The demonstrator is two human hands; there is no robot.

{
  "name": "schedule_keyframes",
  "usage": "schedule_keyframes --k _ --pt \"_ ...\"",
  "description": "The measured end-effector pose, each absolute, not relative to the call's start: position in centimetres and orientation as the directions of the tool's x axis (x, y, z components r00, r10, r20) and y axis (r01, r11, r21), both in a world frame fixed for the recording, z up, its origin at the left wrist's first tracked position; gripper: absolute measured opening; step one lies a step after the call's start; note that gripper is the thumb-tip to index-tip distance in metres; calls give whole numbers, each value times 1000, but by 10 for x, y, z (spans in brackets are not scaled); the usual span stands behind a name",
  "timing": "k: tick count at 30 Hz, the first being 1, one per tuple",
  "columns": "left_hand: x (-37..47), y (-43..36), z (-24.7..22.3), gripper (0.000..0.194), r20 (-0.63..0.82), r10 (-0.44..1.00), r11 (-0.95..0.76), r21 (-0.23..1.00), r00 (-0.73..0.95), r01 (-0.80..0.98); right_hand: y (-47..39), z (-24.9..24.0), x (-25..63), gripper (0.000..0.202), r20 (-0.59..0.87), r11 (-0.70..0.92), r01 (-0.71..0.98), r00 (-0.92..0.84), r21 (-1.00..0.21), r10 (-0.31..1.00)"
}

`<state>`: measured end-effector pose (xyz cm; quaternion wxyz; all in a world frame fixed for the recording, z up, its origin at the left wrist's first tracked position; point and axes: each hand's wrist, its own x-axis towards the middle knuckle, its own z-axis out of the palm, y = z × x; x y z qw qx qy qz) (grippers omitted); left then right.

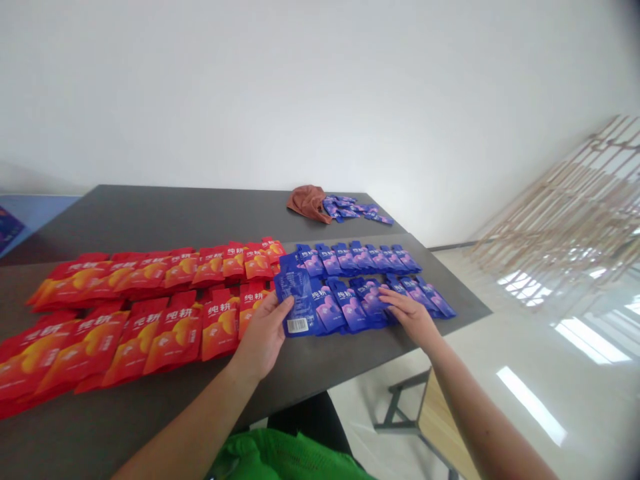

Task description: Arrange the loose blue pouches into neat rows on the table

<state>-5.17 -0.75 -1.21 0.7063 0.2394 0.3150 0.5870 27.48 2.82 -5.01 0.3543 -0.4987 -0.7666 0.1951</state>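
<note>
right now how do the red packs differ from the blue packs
The red packs show yellow-orange fruit; the blue packs show pinkish-purple fruit. The red packs lie in rows, while some blue packs lie loose by the brown bag. No red pack is held, but the left hand holds a blue pack. Both have white lettering.

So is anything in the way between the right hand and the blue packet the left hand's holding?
Yes, some other blue packets lie on the table between the right hand and the held packet. Nothing taller shows there.
</note>
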Motion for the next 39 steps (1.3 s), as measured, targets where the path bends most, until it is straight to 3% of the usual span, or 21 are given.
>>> schedule_keyframes --k 5,10,14,18,22,26,29,33,36,39 --pt "-51 -7 -14 30 -178 978 205 710 110 -674 22 -59 290 40 338 552 681 -437 -481 834" --pt "-51 -6 -14 31 -191 975 215 714 110 -667 18 -53 291 44 297 524 724 -432 -449 852" --pt "-51 -6 -14 30 -187 977 208 717 103 -665 14 -42 274 28 422 460 703 -247 -542 873" --pt "-48 -7 -14 29 -169 979 201 728 113 -656 1 -19 235 29 392 324 638 -37 -698 919" --pt "-45 -12 -14 32 -104 985 167 757 136 -631 -15 5 184 26 292 283 499 -61 -819 954" --pt "-49 -20 -13 26 9 999 -24 902 -36 -432 -28 14 145 30 153 191 377 -130 -906 980" --pt "-52 -25 -11 18 84 994 -102 947 -71 -305 -35 10 130 24 252 281 397 -126 -874 960" --pt "-48 -27 -13 21 34 996 4 900 80 -437 -41 5 122 23 366 391 433 -145 -812 919" --pt "-45 -26 -15 23 -37 982 143 789 185 -597 -47 7 117 19 318 394 361 -254 -845 914" --pt "-46 -24 -15 12 -79 949 281 647 304 -709 -52 5 108 26 184 244 226 -258 -943 949"
